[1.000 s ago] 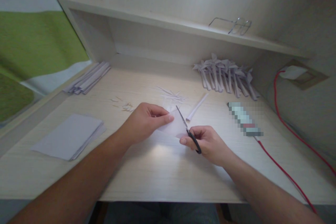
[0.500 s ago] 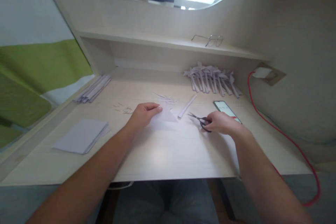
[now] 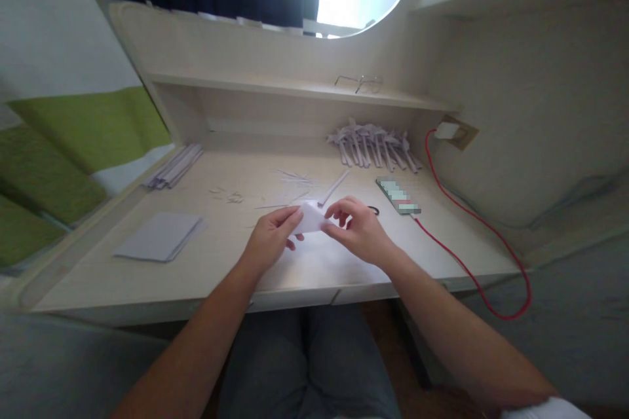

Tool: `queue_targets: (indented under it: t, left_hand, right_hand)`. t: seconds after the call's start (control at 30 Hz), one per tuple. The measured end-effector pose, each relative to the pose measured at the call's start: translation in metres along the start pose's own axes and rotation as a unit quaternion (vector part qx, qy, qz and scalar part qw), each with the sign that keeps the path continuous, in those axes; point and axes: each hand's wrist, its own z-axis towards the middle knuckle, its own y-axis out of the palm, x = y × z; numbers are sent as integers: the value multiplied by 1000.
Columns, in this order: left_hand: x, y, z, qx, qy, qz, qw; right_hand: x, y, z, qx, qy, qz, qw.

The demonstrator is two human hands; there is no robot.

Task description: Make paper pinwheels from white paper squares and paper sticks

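A small piece of white paper (image 3: 310, 218) is held up over the desk between both hands. My left hand (image 3: 269, 236) pinches its left side between thumb and fingers. At its right edge, my right hand (image 3: 361, 229) closes thumb and fingertips on the paper. Behind the right hand lie scissors, of which only a black handle loop (image 3: 375, 210) shows. A slim folded paper stick (image 3: 335, 187) rests on the desk just beyond the paper. Thin paper slivers (image 3: 296, 177) and small scraps (image 3: 234, 198) lie farther left.
A stack of white paper (image 3: 158, 237) and a bundle of paper sticks (image 3: 175, 167) lie at left. Several folded paper pinwheel-like pieces (image 3: 373, 143) are heaped at the back right. A phone (image 3: 397, 195) with a red cable (image 3: 452, 258) lies at right. Glasses (image 3: 361, 83) rest on the shelf.
My right hand has let go of the scissors, leaving them on the desk, and moved left to grip the paper. The left hand still holds the paper. The view has shifted.
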Motion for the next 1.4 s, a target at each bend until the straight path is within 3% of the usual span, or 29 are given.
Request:
queue_targets:
  t: [0.13,0.33,0.5,0.57,0.7,0.97,1.17,1.4]
  left_hand:
    - [-3,-2,-11,15,-17,-42,999]
    - [-5,-8,-12,46,-59,-89,993]
    - [0,-9,-2,30,-56,5,998]
    - [1,-9,1,18,-46,25,998]
    - [4,-11,1,-64,-52,9,997]
    - [15,-10,3,-130,-92,50,986]
    - [23,-5,8,-152,-72,133,977]
    - [23,-5,10,-127,-27,211,969]
  right_hand:
    - [-2,13,-5,34,-29,4,999]
    - [3,14,5,-11,-69,14,997]
    - [13,17,15,-49,-143,-14,988]
    - [17,17,17,-37,-171,-23,984]
    - [21,16,17,-7,-194,-26,981]
    - [18,10,14,24,-240,-56,969]
    - [22,10,8,23,-240,-84,967]
    - [22,10,17,9,-229,-80,970]
